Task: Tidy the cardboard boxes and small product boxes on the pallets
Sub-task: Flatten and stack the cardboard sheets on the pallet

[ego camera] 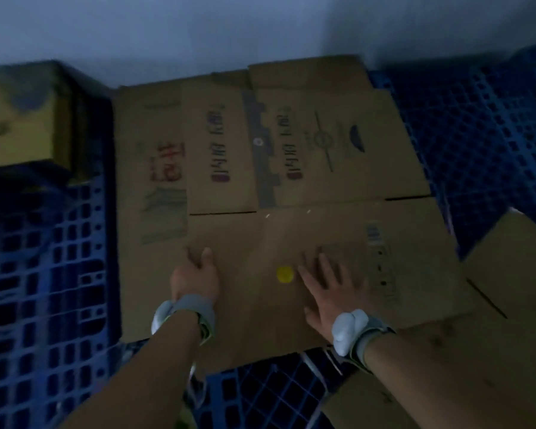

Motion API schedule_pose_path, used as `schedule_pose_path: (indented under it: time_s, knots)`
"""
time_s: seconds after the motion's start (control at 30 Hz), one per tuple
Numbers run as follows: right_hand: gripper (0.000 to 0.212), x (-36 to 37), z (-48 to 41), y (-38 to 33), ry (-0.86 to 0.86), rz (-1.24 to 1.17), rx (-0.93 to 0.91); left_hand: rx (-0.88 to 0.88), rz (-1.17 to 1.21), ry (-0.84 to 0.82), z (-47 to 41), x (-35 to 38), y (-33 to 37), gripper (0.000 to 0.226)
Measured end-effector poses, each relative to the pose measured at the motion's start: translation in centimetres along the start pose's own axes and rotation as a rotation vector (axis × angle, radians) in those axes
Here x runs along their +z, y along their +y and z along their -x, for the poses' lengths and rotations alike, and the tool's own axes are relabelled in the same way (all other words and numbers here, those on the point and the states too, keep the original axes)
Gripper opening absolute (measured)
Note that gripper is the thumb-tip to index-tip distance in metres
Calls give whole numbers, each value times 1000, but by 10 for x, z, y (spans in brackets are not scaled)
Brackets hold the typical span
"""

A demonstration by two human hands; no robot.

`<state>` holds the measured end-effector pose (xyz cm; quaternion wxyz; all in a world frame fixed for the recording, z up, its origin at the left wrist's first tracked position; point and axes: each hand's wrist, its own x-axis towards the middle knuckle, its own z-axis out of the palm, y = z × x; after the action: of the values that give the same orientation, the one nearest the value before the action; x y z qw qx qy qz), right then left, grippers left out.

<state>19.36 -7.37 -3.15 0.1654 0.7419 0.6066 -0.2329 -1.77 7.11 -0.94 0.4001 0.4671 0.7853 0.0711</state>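
A flattened brown cardboard box (291, 230) with printed lettering and a yellow round sticker (284, 274) lies on top of another flat cardboard sheet (149, 181) on the blue plastic pallet (44, 274). My left hand (195, 275) rests on the top box's left edge, fingers curled at that edge. My right hand (325, 286) lies flat on the box just right of the sticker, fingers spread. Both wrists wear grey bands. The picture is dim and blurred.
A yellowish closed carton (22, 119) stands at the back left on the pallet. More flat cardboard (514, 274) lies at the right and lower right. Another blue pallet (477, 144) stretches to the back right. A pale wall (260, 26) runs behind.
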Motion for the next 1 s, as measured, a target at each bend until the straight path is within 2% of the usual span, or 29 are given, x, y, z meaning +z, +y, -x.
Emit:
schedule_pose_path:
  time_s: [0.1, 0.23, 0.33, 0.4, 0.43, 0.53, 0.6, 0.67, 0.8, 0.9, 1.0]
  knots:
    - [99, 14, -7, -25, -67, 27, -91, -98, 37, 65, -26, -44, -47, 67]
    - [115, 28, -9, -31, -189, 59, -113, -96, 43, 101, -51, -67, -73, 67]
    - [113, 33, -7, -23, -218, 36, -60, -62, -119, 156, -57, -60, -66, 71]
    - [116, 33, -7, -17, -230, 43, -28, 93, -335, 189, -45, -42, -54, 84]
    - [115, 32, -7, -15, -232, 62, -12, 219, -455, 142, -33, -27, -49, 90]
    - [112, 28, -10, -12, -256, 80, 13, 687, -858, -249, 7, 25, -45, 105]
    - [115, 27, -11, -11, -264, 71, 20, 845, -1026, -404, 26, 50, -47, 121]
    - [118, 30, -12, -5, -284, 55, 55, 825, -1079, -442, 37, 73, -50, 131]
    - [126, 38, -17, -5, -249, 28, 78, 714, -1105, -390, 46, 83, -49, 101]
    - [125, 43, -19, -6, -219, 16, 77, 750, -1094, -379, 42, 85, -50, 99]
    - [119, 37, -29, -3, -206, 62, 46, 690, -924, -395, 33, 84, -49, 88]
